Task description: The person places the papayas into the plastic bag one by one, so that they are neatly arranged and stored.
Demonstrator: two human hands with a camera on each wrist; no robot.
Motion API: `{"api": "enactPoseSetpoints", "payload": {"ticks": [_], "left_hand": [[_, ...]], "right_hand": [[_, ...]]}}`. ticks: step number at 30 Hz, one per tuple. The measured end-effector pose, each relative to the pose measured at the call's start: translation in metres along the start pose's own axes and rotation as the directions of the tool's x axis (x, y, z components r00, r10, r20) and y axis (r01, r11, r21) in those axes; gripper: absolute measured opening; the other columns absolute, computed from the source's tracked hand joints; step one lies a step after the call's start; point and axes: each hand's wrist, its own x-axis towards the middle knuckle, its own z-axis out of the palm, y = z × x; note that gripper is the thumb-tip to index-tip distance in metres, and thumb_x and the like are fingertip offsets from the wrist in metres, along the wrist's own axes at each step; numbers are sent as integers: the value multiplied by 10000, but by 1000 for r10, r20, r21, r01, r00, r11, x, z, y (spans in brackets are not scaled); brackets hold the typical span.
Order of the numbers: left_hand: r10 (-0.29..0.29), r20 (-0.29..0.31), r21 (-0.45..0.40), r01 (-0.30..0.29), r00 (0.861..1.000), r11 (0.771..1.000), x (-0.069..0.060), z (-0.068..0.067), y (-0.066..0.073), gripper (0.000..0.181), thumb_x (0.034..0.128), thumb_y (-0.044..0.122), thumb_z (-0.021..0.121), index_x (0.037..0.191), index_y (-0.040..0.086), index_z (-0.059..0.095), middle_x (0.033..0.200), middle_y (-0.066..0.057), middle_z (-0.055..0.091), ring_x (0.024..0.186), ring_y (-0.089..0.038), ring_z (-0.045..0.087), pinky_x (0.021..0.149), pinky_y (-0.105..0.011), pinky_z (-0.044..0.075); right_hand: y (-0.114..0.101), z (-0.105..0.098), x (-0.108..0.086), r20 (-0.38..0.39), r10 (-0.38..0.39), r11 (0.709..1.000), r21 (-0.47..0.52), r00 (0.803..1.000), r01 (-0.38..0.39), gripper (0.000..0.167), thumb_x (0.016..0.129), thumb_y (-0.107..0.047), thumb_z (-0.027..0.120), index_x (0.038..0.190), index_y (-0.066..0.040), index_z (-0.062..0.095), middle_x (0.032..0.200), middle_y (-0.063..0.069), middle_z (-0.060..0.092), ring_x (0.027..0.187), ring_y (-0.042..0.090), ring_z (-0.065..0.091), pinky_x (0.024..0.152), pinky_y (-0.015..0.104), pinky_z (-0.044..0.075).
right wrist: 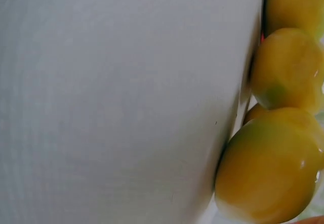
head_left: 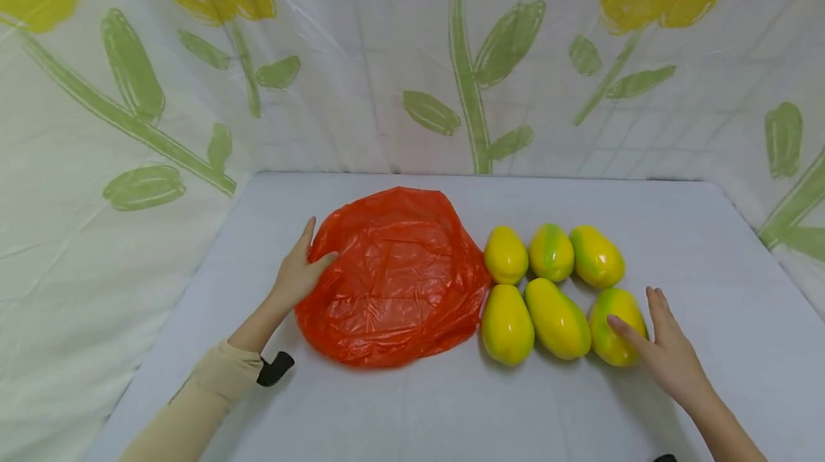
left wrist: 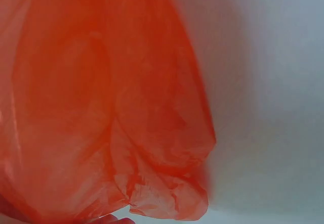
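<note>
A crumpled red plastic bag (head_left: 393, 283) lies spread on the table, left of the fruit. At its left edge is my left hand (head_left: 298, 272), its thumb over the bag and its fingers stretched out along the rim. Fingertips (left wrist: 114, 219) just show under the bag in the left wrist view. Several glossy yellow-green fruits shaped like papayas stand in two rows right of the bag. My right hand (head_left: 673, 358) is beside the front right fruit (head_left: 617, 329), fingers straight and thumb across it in view; I cannot tell whether they touch. The right wrist view shows this fruit (right wrist: 266, 168) close.
The white table (head_left: 412, 412) has its far edge against a hanging cloth (head_left: 361, 104) painted with yellow flowers. The bag's right edge meets the nearest fruits (head_left: 508, 326). A small black object (head_left: 276, 369) sits at the left sleeve cuff.
</note>
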Motion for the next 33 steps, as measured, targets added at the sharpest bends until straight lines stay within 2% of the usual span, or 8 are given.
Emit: {"api": "enactPoseSetpoints", "payload": {"ticks": [5, 12, 15, 25, 33], "left_hand": [[-13, -1, -17, 13, 1000, 1000, -1, 2, -1, 748, 998, 182, 483, 1570, 110, 7, 1608, -177, 93, 1444, -416, 132, 1123, -604, 186], [2, 16, -26, -1, 1000, 1000, -2, 4, -6, 726, 990, 81, 465, 1568, 93, 26, 1605, -190, 93, 1442, -416, 141, 1125, -575, 210], [1, 19, -38, -1, 1000, 999, -4, 5, -6, 717, 985, 56, 449, 1568, 93, 33, 1605, -190, 92, 1446, -410, 133, 1130, -567, 204], [20, 11, -42, -20, 1000, 999, -4, 5, -8, 702, 970, 23, 440, 1564, 68, 69, 1593, -219, 109, 1433, -433, 153, 1125, -575, 206], [23, 0, -40, -23, 1000, 999, -2, 4, -11, 694, 966, 18, 445, 1561, 55, 90, 1590, -221, 129, 1425, -439, 182, 1114, -581, 235]], "right_hand": [[1, 2, -1, 17, 19, 1000, -1, 1000, -19, 955, 989, -500, 425, 1470, 102, -139, 1486, 370, -192, 1363, 563, -118, 1039, 740, 28], [0, 1, 3, 87, 103, 993, -69, 991, -97, 956, 978, -548, 414, 1490, 84, -88, 1471, 439, 64, 1307, 639, 143, 985, 751, 248], [-1, 0, 4, 93, 126, 990, -76, 988, -119, 955, 970, -560, 424, 1500, 80, -45, 1481, 421, 88, 1293, 637, 194, 973, 724, 311], [-9, -10, -2, 43, 132, 990, -52, 990, -130, 964, 951, -550, 497, 1515, 55, 2, 1520, 362, 77, 1282, 620, 248, 956, 680, 368], [-31, -16, -9, -50, 61, 998, 16, 997, -60, 942, 937, -502, 567, 1551, -32, 29, 1553, 314, 87, 1268, 624, 280, 940, 649, 388]]}}
